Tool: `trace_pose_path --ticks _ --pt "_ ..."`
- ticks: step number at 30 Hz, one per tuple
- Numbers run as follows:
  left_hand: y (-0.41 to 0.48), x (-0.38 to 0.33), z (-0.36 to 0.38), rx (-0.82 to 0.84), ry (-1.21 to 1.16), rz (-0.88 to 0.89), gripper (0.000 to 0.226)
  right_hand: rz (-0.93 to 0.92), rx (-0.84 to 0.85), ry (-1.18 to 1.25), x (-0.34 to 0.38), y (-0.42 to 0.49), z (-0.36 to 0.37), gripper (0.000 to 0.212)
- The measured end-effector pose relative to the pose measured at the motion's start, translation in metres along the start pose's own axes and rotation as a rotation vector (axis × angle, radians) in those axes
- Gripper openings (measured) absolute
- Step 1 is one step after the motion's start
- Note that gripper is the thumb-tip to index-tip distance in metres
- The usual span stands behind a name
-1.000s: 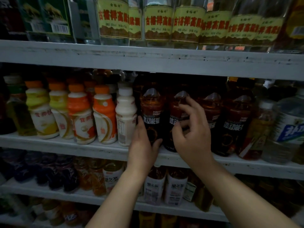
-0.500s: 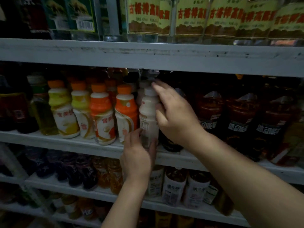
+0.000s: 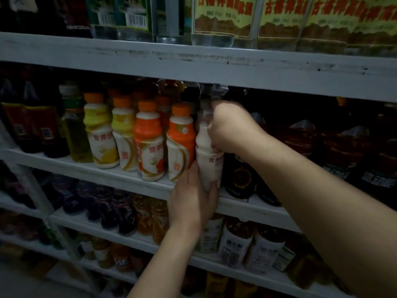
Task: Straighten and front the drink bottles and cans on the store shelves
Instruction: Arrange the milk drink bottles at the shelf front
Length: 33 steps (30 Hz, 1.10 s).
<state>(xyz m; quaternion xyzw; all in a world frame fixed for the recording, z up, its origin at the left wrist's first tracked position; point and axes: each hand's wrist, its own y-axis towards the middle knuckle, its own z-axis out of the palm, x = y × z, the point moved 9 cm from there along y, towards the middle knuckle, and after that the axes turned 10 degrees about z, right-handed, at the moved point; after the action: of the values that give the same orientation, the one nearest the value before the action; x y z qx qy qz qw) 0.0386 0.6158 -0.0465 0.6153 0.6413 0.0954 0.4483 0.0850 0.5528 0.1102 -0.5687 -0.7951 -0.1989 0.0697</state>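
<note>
A white milk-drink bottle stands at the front of the middle shelf, between an orange-capped orange bottle and dark energy-drink bottles. My right hand grips its neck and top from the right, hiding the cap. My left hand holds its base from below and the front. Further left stand another orange bottle and two yellow ones, all with orange caps.
The shelf above carries clear bottles with yellow-green labels. Dark red-brown bottles fill the middle shelf to the right; a green oil-like bottle stands at left. The lower shelf holds tea and juice bottles.
Both hands moved left from the dark energy-drink bottles to the white bottle. My right hand now closes round its top and my left hand round its base.
</note>
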Motion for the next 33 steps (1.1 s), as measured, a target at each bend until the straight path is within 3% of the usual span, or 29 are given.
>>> trace_pose_path --ticks 4,9,12,15,24,28,30,33 --pt "0.006 0.014 -0.008 0.022 -0.009 0.022 0.058 0.086 0.069 -0.033 0.001 0.007 0.009 0.026" --pt "0.013 0.028 -0.010 0.078 -0.162 0.097 0.055 0.136 -0.205 -0.144 0.000 0.006 0.000 0.018" --pt "0.018 0.032 -0.012 0.087 -0.179 0.199 0.035 0.159 -0.380 -0.106 0.001 0.001 -0.006 0.030" --pt "0.020 0.034 -0.013 0.085 -0.199 0.241 0.024 0.225 -0.400 -0.108 0.002 0.005 -0.008 0.031" --pt "0.022 0.029 -0.009 0.196 -0.272 0.271 0.030 0.329 -0.344 -0.169 -0.008 0.007 -0.006 0.039" --pt "0.021 0.046 -0.033 0.057 -0.266 0.251 0.019 0.113 -0.669 -0.293 0.031 -0.018 -0.012 0.033" --pt "0.020 0.067 -0.044 -0.016 -0.250 0.183 0.021 0.043 -0.635 -0.256 0.050 -0.014 0.000 0.036" --pt "0.019 0.094 -0.049 -0.001 -0.247 0.003 0.036 0.134 -0.438 -0.154 0.051 0.016 0.019 0.050"
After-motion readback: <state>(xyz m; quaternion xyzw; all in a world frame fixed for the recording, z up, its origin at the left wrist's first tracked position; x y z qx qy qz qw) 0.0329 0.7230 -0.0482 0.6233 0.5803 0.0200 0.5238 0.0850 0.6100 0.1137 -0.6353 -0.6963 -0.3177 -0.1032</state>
